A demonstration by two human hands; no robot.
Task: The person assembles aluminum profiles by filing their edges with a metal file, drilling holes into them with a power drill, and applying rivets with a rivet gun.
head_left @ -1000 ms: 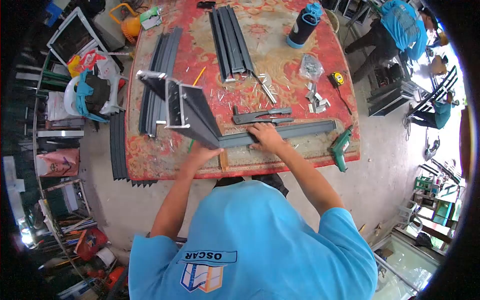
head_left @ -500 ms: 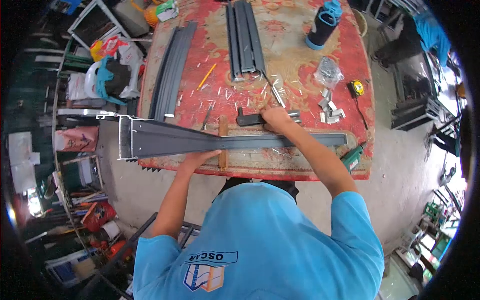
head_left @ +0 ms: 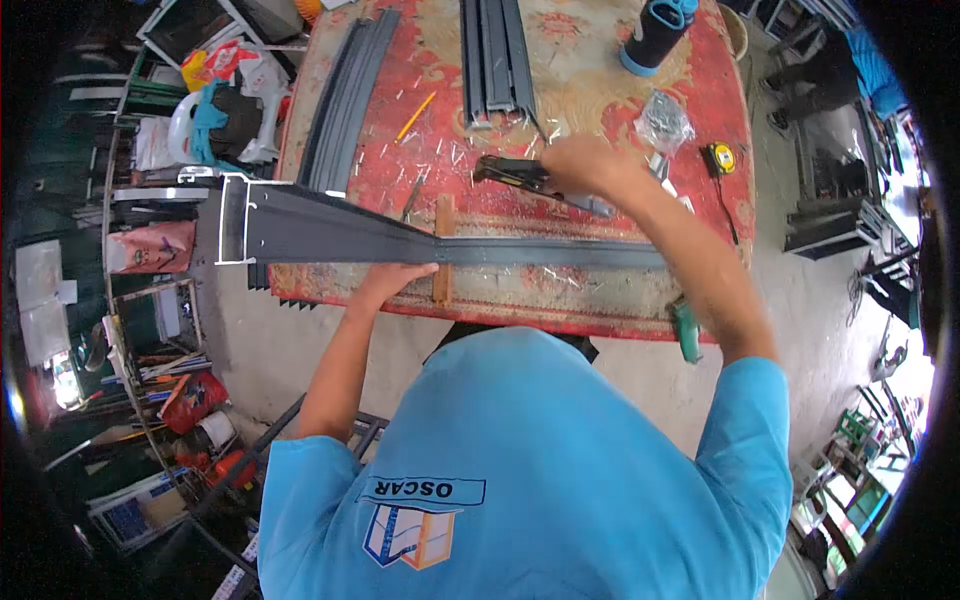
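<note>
A long grey metal profile (head_left: pixel 340 232) lies across the near side of the table, with its white-edged end sticking out past the left edge. At its near edge my left hand (head_left: pixel 395 283) grips it, just left of a wooden strip (head_left: pixel 444 285) under the profile; some of its fingers are hidden. Above the far side of the profile, my right hand (head_left: pixel 585 165) is closed round a black hand riveter (head_left: pixel 512 174), whose head points left. My right forearm covers part of the profile's right end.
Grey profiles (head_left: pixel 345 105) and another bundle (head_left: pixel 497 60) lie farther back. Around them are a yellow pencil (head_left: pixel 416 117), thin metal pins, a plastic bag (head_left: pixel 664 122), a tape measure (head_left: pixel 719 158) and a bottle (head_left: pixel 657 38). A green tool (head_left: pixel 687 332) sits at the near right edge.
My right hand has lifted the riveter off the table, moving it up and slightly right. My left hand stays at the profile's near edge. The whole view has shifted a little.
</note>
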